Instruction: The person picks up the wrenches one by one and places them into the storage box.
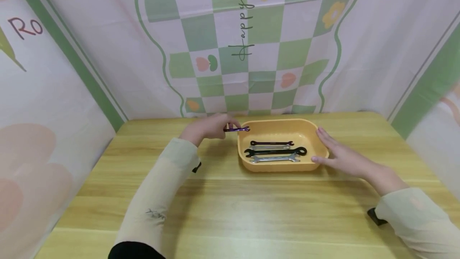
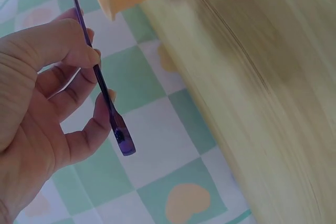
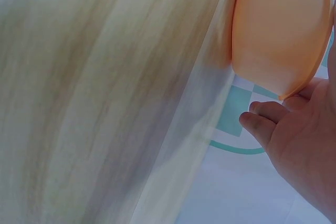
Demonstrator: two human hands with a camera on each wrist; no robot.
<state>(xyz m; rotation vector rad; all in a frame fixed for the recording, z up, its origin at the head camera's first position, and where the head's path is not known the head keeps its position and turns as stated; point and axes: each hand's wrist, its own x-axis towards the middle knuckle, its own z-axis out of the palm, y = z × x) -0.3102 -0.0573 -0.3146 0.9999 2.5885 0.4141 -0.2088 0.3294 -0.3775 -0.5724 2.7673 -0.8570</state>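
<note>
My left hand (image 1: 215,126) pinches a purple wrench (image 1: 237,129) between thumb and fingers, just off the left end of a yellow-orange tray (image 1: 278,168). The left wrist view shows the slim wrench (image 2: 104,85) edge-on, its ends sticking out past the fingers. Lying side by side in the tray are a small dark wrench (image 1: 272,143), a thin silver wrench (image 1: 269,147), a larger black wrench (image 1: 274,152) and a silver open-ended wrench (image 1: 274,158). My right hand (image 1: 346,159) touches the tray's right end with spread fingers, the thumb at the near corner of the rim.
The tray stands on a wood-grain table (image 1: 230,215), close to its back edge. Behind hangs a cloth (image 1: 230,63) with green and white checks, and further printed cloth (image 1: 57,103) borders the left side.
</note>
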